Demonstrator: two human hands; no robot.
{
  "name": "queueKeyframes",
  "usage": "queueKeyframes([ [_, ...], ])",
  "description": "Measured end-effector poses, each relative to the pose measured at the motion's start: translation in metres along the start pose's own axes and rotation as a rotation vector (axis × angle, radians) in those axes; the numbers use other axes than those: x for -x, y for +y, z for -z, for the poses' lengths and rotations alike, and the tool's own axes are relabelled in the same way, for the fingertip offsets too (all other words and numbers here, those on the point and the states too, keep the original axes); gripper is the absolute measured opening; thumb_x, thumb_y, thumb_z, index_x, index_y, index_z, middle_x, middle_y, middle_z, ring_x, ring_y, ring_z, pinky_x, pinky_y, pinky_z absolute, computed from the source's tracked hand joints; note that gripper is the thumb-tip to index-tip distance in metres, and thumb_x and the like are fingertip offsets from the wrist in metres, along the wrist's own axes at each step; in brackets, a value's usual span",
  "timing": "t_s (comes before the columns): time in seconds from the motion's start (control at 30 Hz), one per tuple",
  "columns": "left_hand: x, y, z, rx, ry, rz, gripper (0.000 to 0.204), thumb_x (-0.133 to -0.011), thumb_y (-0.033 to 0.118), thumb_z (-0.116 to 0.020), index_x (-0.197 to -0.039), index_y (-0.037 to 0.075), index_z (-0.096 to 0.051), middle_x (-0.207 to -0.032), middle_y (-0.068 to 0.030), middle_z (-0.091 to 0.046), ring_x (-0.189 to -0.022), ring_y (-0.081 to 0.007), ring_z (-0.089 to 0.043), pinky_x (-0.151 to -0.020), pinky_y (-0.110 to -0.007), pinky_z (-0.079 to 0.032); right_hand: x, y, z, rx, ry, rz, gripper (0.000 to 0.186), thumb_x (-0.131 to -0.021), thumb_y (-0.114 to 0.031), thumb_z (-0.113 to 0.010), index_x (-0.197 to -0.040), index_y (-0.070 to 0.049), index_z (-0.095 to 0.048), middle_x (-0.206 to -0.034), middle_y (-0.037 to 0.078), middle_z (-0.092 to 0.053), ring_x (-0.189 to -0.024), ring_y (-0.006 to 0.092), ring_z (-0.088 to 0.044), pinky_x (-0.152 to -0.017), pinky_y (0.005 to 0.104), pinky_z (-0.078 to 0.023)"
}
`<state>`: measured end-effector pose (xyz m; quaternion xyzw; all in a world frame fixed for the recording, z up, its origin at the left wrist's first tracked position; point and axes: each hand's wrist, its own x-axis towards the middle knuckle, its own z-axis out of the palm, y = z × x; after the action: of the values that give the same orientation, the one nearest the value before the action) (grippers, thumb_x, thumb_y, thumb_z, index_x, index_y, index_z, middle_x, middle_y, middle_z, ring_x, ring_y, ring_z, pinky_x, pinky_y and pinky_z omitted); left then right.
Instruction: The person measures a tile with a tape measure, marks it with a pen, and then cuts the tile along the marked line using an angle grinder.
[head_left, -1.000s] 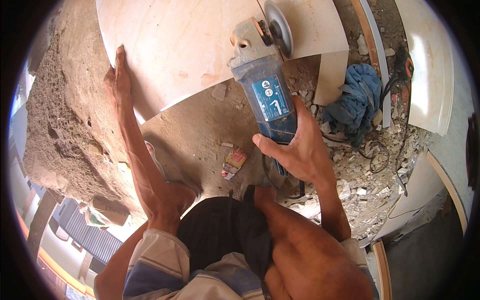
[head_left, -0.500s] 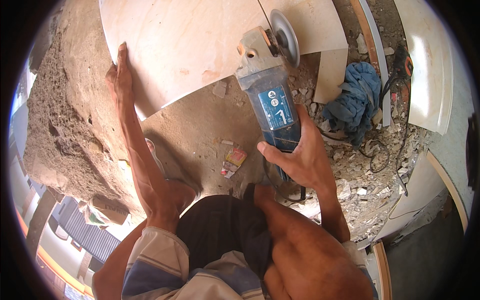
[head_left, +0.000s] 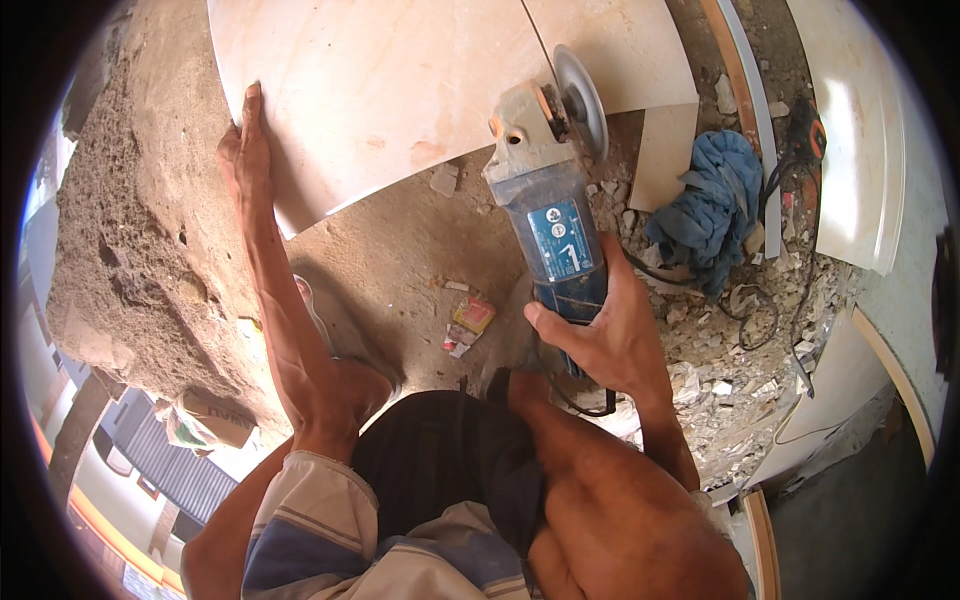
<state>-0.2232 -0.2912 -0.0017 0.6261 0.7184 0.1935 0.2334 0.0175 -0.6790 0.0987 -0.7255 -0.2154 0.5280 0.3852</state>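
A cream marbled tile [head_left: 380, 90] lies in front of me, with a thin dark line running across it toward the grinder's disc. My left hand [head_left: 246, 150] is closed on the tile's left edge, thumb on top; the other fingers are mostly hidden. In my right hand [head_left: 612, 335] is a blue and grey angle grinder [head_left: 555, 225], gripped around its body. Its round disc [head_left: 582, 102] stands on edge at the end of that dark line. Whether the disc touches the tile or is spinning, I cannot tell.
A crumpled blue cloth [head_left: 712, 205] and a black cable [head_left: 808, 240] lie among rubble at right. Another glossy tile [head_left: 860, 130] is farther right. A torn red-yellow packet [head_left: 470, 318] lies between my feet. A sand heap [head_left: 120, 250] rises at left.
The grinder and my right hand have come slightly nearer to me and to the right. My left hand keeps its hold on the tile, which appears shifted slightly right in view.
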Motion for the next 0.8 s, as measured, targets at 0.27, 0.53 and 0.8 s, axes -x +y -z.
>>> queueKeyframes([
  [0.27,-0.009,-0.003,0.004,-0.061,-0.038,0.034,0.081,-0.089,0.084,-0.072,-0.078,0.004,-0.070,-0.054,0.0017,-0.044,-0.048,-0.0146,-0.045,-0.053,-0.048,-0.048,-0.024,-0.009,-0.004,-0.039,0.020,0.006,0.068,-0.080,-0.031,-0.092,-0.129,0.001,-0.060,-0.103,0.011,-0.069,-0.090,0.0187,-0.067,-0.084,0.0373,-0.057],
  [0.53,0.000,0.001,-0.001,0.051,0.003,0.040,0.076,-0.089,0.081,-0.076,-0.075,0.007,-0.067,-0.052,0.0037,-0.041,-0.045,-0.0108,-0.040,-0.045,-0.041,-0.040,-0.047,-0.019,-0.003,0.017,-0.001,-0.038,0.068,-0.080,-0.031,-0.091,-0.129,0.002,-0.059,-0.101,0.014,-0.071,-0.089,0.0234,-0.071,-0.083,0.0395,-0.058],
  [0.8,-0.006,-0.004,0.000,0.032,-0.021,0.055,0.073,-0.091,0.079,-0.075,-0.074,0.008,-0.067,-0.051,0.0044,-0.041,-0.043,-0.0103,-0.036,-0.044,-0.040,-0.038,-0.044,-0.016,-0.004,0.038,0.018,0.003,0.064,-0.081,-0.029,-0.089,-0.128,0.002,-0.060,-0.101,0.018,-0.074,-0.092,0.0307,-0.075,-0.087,0.0439,-0.059],
])
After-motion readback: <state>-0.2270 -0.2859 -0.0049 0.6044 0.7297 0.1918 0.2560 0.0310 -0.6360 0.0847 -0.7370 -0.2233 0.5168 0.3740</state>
